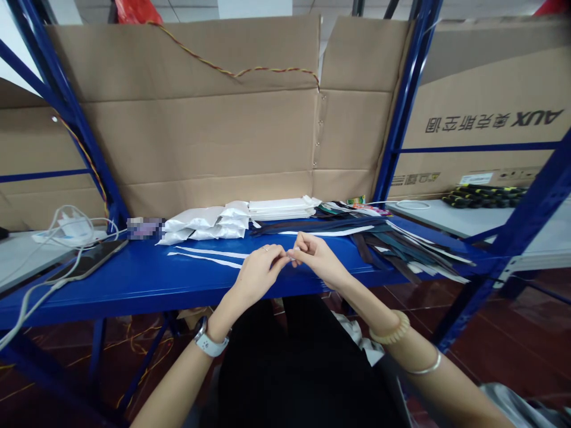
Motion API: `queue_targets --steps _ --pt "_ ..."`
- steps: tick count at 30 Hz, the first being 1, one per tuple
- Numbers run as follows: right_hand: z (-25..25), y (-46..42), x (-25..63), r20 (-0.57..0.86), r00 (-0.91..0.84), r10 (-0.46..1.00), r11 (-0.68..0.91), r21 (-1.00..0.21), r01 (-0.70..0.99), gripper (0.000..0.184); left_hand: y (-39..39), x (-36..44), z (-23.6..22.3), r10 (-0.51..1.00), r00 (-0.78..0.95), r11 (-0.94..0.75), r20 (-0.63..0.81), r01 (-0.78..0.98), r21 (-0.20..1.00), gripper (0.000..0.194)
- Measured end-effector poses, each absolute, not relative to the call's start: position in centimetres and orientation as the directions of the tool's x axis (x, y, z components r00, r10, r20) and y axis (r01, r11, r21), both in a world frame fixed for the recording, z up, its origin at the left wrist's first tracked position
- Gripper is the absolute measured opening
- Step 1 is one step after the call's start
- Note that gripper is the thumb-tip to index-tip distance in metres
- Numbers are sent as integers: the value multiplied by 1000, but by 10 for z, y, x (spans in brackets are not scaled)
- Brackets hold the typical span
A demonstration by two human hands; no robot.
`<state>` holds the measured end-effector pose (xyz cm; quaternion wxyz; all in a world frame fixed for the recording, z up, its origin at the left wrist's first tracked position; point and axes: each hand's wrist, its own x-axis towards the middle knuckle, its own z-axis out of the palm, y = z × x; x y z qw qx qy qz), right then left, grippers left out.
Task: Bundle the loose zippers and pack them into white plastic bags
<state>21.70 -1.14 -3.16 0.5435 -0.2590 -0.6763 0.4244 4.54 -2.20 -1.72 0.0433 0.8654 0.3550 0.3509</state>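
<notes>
My left hand (261,267) and my right hand (320,257) meet over the front of the blue table. Both are closed in a pinch, fingertips nearly touching. Between them shows a small white piece (293,257), mostly covered by the fingers; its kind is too small to tell. Two narrow white strips (209,257) lie flat just left of my left hand. Behind my right hand another white strip (328,232) rests near a pile of long dark and teal fabric strips (401,241) that fans out to the right.
White plastic packets (207,223) and a stack of flat white packs (283,208) stand along the cardboard backing (200,131). At left, a phone-like slab (91,261) lies beside white cables (74,229). Blue metal posts (408,98) frame the table (134,285); black-and-yellow items (486,195) sit farther right.
</notes>
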Motion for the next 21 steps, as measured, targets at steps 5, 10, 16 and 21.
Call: queue_targets --steps 5,10,16,21 --pt "-32 -11 219 532 -321 783 546 -836 -53 32 -20 43 -18 668 517 -734 536 575 360 17" --pt "-32 -10 221 526 -331 783 567 -823 33 30 -20 39 -12 666 554 -746 499 520 417 18" --pt "-30 -9 222 519 -340 784 568 -821 56 30 -20 31 -7 656 624 -754 425 544 367 24" --pt "-24 3 244 553 -212 806 579 -811 84 32 -7 12 -3 671 578 -715 464 671 198 23"
